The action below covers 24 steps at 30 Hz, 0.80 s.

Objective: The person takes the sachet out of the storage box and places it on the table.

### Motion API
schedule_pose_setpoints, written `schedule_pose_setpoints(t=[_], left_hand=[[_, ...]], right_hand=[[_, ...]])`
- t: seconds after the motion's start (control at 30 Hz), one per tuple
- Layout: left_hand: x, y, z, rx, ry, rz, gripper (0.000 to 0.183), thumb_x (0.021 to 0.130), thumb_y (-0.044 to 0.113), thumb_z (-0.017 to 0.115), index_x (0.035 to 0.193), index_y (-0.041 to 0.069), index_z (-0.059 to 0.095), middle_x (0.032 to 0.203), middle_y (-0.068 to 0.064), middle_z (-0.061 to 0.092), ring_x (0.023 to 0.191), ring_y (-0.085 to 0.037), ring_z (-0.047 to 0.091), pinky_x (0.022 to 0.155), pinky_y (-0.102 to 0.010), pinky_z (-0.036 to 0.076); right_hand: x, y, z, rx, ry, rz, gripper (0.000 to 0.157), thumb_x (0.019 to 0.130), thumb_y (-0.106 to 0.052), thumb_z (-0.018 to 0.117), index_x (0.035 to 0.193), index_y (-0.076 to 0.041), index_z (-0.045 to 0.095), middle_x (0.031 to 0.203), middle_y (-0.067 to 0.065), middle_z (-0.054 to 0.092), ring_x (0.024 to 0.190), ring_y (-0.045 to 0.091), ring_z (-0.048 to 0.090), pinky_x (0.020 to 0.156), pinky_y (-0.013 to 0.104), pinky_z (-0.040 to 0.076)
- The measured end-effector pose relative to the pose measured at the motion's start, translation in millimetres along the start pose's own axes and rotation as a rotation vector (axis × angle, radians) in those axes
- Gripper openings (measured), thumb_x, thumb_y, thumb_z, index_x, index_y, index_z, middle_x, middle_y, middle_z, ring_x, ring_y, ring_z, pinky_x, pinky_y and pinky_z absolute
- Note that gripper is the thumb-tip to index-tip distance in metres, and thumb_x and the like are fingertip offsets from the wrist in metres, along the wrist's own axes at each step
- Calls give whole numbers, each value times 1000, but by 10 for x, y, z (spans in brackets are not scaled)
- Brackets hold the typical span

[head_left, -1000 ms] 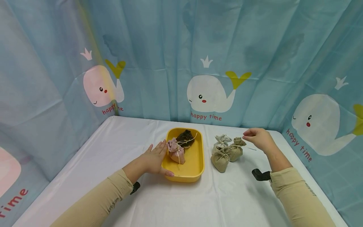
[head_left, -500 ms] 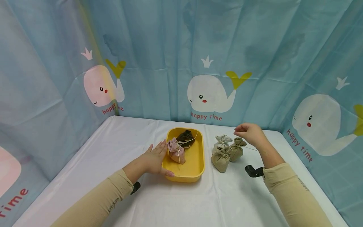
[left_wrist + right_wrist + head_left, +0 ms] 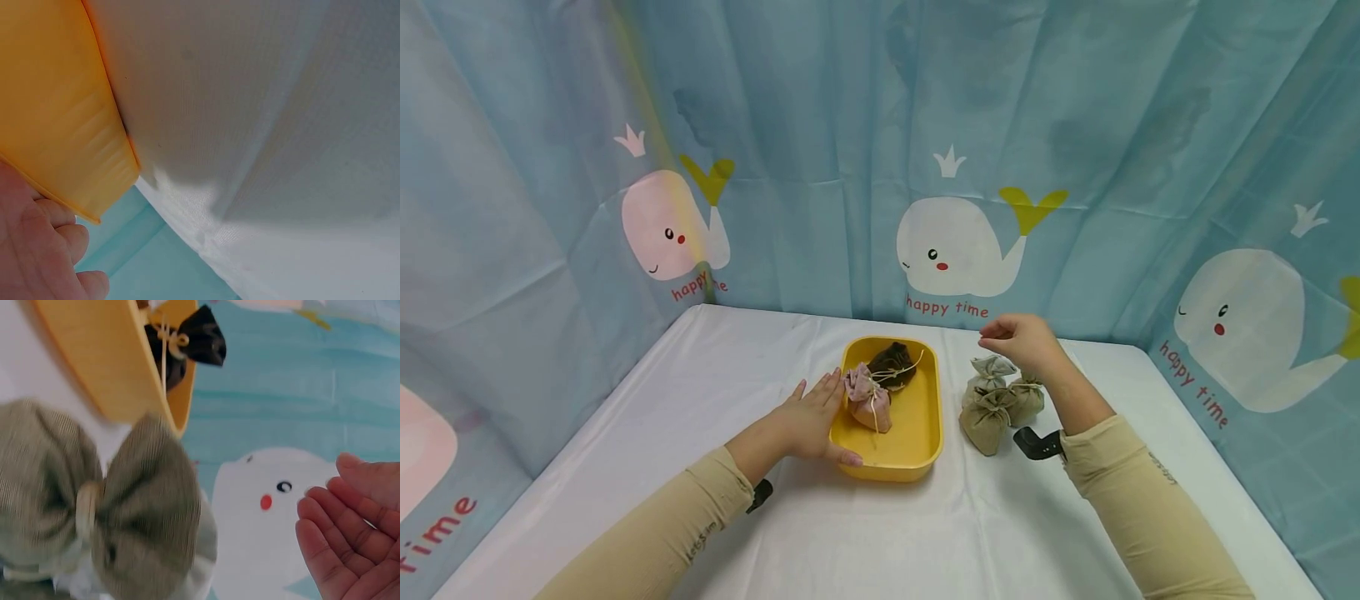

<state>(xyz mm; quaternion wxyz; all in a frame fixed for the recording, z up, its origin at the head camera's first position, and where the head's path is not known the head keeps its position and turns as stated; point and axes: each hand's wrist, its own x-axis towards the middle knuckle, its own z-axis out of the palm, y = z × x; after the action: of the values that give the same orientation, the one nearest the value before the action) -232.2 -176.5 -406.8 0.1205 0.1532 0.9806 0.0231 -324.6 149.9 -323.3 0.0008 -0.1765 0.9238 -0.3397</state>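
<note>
My left hand lies spread against the left rim of a yellow plastic tray, fingers straight and thumb at its near corner. A pink drawstring pouch and a dark pouch with pale cord sit inside the tray. To the right of it stand three tied pouches close together: a pale one, an olive-tan one and another tan one, partly covered by my right arm. Above and behind them hovers my right hand, fingers loosely bent. Its palm holds nothing in the right wrist view.
A white cloth covers the table. Behind it and at the sides hangs a blue curtain printed with whales. Each wrist carries a black camera mount, the right one hanging near the pouches.
My right hand has moved left, from beside the tan pouch's neck to above and behind the pale pouch. The pouches, the tray and my left hand have kept their places.
</note>
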Motion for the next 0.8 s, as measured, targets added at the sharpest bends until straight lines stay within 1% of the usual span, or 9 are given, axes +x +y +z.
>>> schedule_pose_setpoints(t=[0.27, 0.43, 0.53, 0.67, 0.8], left_hand=[[6, 24, -29, 0, 10, 18, 132, 53, 90, 41, 146, 1, 9, 153, -14, -2, 140, -27, 0, 109, -54, 4], [7, 36, -44, 9, 12, 7, 133, 52, 91, 40, 146, 2, 10, 153, -12, -3, 140, -26, -1, 109, -53, 4], [5, 31, -46, 10, 16, 8, 132, 52, 91, 40, 146, 2, 11, 153, -12, -2, 140, -27, 0, 109, -53, 4], [-14, 27, -49, 4, 13, 8, 129, 55, 88, 43, 146, 1, 11, 153, -13, -1, 140, -27, 1, 109, -54, 5], [-30, 18, -38, -1, 15, 12, 128, 57, 87, 46, 146, 0, 12, 153, -13, -1, 140, -27, 1, 108, -54, 5]], right_hand=[[105, -134, 206, 18, -10, -36, 16, 86, -19, 65, 96, -6, 67, 92, 7, 68, 87, 22, 62, 76, 35, 52], [205, -205, 361, 23, -33, -5, 13, 86, -21, 66, 94, -10, 67, 91, 4, 67, 87, 20, 61, 77, 35, 52], [253, -272, 454, 16, -56, -11, 14, 86, -21, 65, 95, -9, 67, 92, 4, 67, 89, 20, 61, 78, 36, 51], [318, -370, 601, -7, -85, -23, 16, 86, -20, 65, 97, -8, 68, 92, 3, 67, 89, 19, 61, 79, 35, 50], [384, -447, 741, 2, -109, -7, 14, 86, -17, 65, 97, -9, 68, 90, 1, 66, 87, 17, 60, 79, 33, 50]])
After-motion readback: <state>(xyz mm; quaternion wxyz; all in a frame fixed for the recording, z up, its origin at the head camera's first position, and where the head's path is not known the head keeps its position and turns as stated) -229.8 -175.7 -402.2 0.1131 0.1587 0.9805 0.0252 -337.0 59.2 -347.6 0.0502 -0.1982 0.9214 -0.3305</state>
